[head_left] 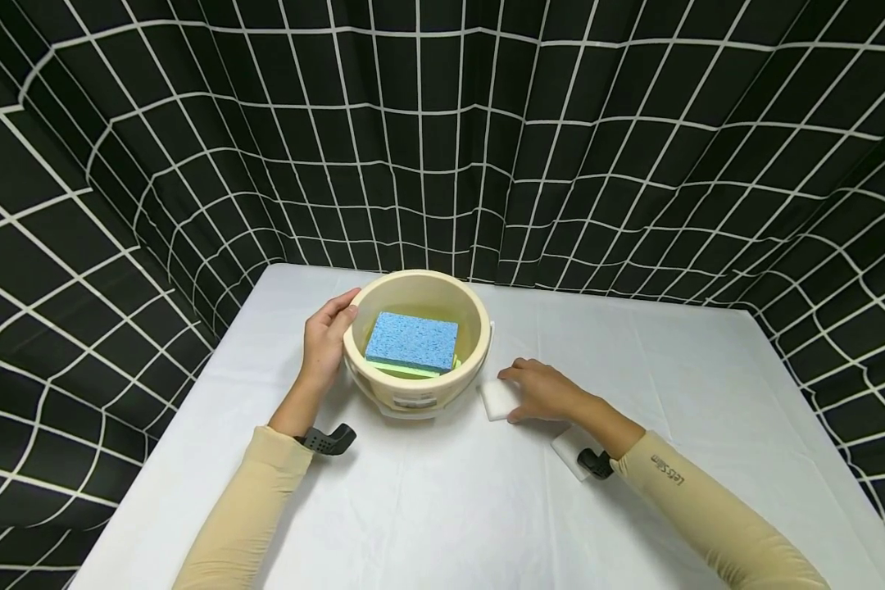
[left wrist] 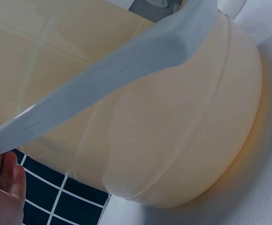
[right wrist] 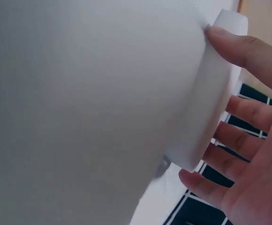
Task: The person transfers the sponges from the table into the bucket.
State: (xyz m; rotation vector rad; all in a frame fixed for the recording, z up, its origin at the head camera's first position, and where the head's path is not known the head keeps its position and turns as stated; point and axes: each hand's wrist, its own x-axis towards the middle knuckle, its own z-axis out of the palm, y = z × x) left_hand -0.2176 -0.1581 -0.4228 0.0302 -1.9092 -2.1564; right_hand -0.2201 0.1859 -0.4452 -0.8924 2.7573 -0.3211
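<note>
A cream bucket (head_left: 415,392) stands on the white table. My left hand (head_left: 326,338) holds it at the left rim, thumb over the edge and fingers against the outer side. In the left wrist view, the fingers (left wrist: 7,176) show below the pale bucket handle (left wrist: 103,79). Inside the bucket, a blue sponge (head_left: 413,340) lies over a light-green one (head_left: 406,369). To the bucket's right, my right hand (head_left: 549,391) holds a white sponge block (head_left: 498,399). The right wrist view shows the white block between thumb and fingertips, close over the table.
Another white block (head_left: 571,451) lies under the right wrist, partly hidden by the arm. The white tabletop (head_left: 428,524) stretches around the bucket. A black curtain with a white grid (head_left: 428,147) hangs behind and along both sides.
</note>
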